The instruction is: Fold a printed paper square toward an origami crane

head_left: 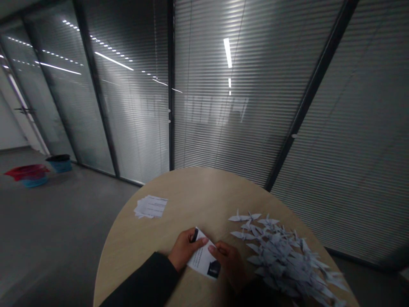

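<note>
Between my hands is a printed sheet of paper (202, 260), white with dark patches at two of its corners, folded into a small flat piece. My left hand (186, 248) grips its upper left edge, the thumb lying on top. On the opposite edge, my right hand (228, 260) pinches the paper between thumb and fingers. A large heap of folded paper cranes (284, 256) lies just right of my right hand. Farther off to the left rests a small stack of printed paper sheets (151, 207).
Everything lies on a round wooden table (198, 183). Behind it stands a glass partition with blinds (223, 136) and dark frames. On the floor at left are a blue bin with a red liner (32, 174) and another with a black liner (60, 162).
</note>
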Demonstrator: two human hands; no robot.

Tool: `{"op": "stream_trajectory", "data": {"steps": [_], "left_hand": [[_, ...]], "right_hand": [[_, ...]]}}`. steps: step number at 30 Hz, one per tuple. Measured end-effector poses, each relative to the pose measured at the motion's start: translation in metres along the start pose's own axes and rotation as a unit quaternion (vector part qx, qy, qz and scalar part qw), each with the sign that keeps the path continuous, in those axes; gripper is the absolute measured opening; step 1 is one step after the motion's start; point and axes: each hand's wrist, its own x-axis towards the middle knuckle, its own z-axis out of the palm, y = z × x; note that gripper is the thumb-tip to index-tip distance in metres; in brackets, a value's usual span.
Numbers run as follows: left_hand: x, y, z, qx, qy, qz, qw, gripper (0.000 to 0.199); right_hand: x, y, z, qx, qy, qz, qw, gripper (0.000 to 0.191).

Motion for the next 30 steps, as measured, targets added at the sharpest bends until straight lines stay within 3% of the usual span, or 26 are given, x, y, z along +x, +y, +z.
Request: {"op": "stream_trajectory", "data": {"steps": [13, 30], "left_hand": [[-0.004, 0.013, 0.000, -0.063, 0.036, -0.015, 0.997, 0.049], [-0.001, 0.009, -0.004, -0.019, 0.114, 0.002, 0.993, 0.049]], "right_hand": [[-0.004, -0.006, 0.002, 0.004, -0.016, -0.006, 1.000, 0.034], [0.001, 0.003, 0.004, 0.026, -0.039, 0.019, 0.999, 0.049]]}}
